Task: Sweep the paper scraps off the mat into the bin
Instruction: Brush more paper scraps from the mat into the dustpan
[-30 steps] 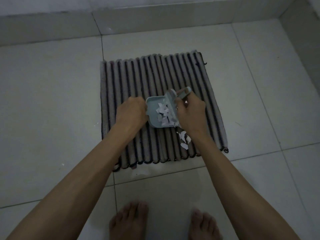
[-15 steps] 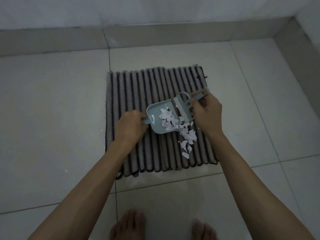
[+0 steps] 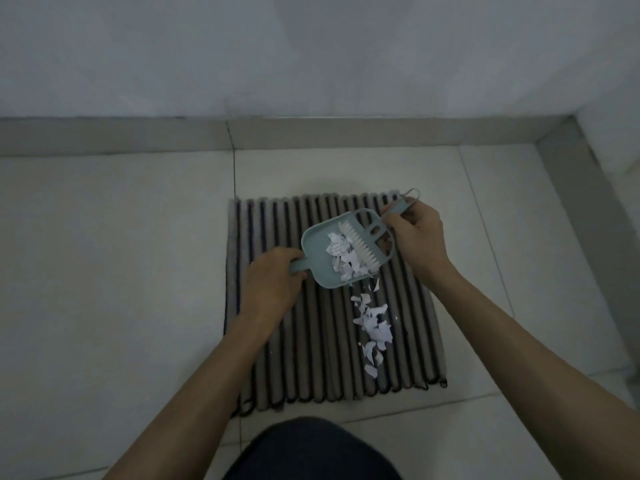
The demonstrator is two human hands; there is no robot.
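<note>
The left hand (image 3: pixel 273 289) is clamped on the short handle of a pale blue dustpan (image 3: pixel 323 252) resting on the striped mat (image 3: pixel 311 358), while the right hand (image 3: pixel 414 237) is closed round the handle of a small brush (image 3: pixel 360 249) whose white bristles lie across the pan's mouth over a heap of paper scraps already gathered in. A second cluster of scraps (image 3: pixel 372 327) lies loose on the mat, trailing from the pan toward the mat's near right corner. The sweeping step looks about half done: next the brush should reach beyond that trail and draw it into the pan, which must stay level; no bin is in view.
</note>
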